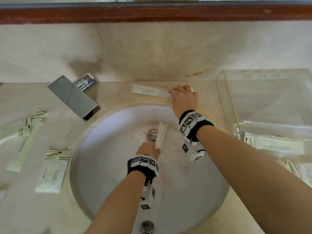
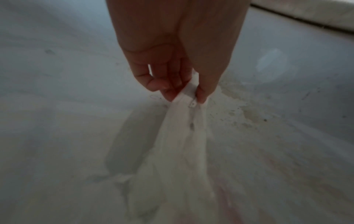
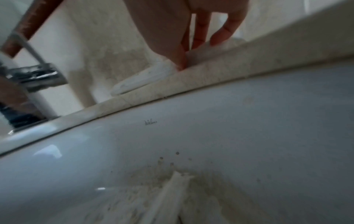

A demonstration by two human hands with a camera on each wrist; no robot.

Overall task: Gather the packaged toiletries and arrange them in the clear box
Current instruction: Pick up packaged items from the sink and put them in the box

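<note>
My left hand [image 1: 148, 148] is down in the white sink [image 1: 104, 149] and pinches one end of a long white packet [image 1: 161, 135] that lies over the drain; the left wrist view shows thumb and fingers [image 2: 168, 89] closed on that packet [image 2: 182, 144]. My right hand [image 1: 183, 97] is on the counter behind the basin, fingers [image 3: 223, 34] curled over the right end of another long white packet [image 1: 148, 92], also seen flat on the ledge [image 3: 145, 77]. The clear box [image 1: 226, 102] stands at the right with several packets [image 1: 273, 146] inside.
A chrome faucet [image 1: 74, 97] juts over the basin at the back left. More green-and-white packets [image 1: 25, 141] [image 1: 54, 169] lie on the left counter. A marble backsplash and a wood-framed mirror edge [image 1: 152, 13] run behind. The overflow fitting [image 1: 147, 227] is at the sink's near rim.
</note>
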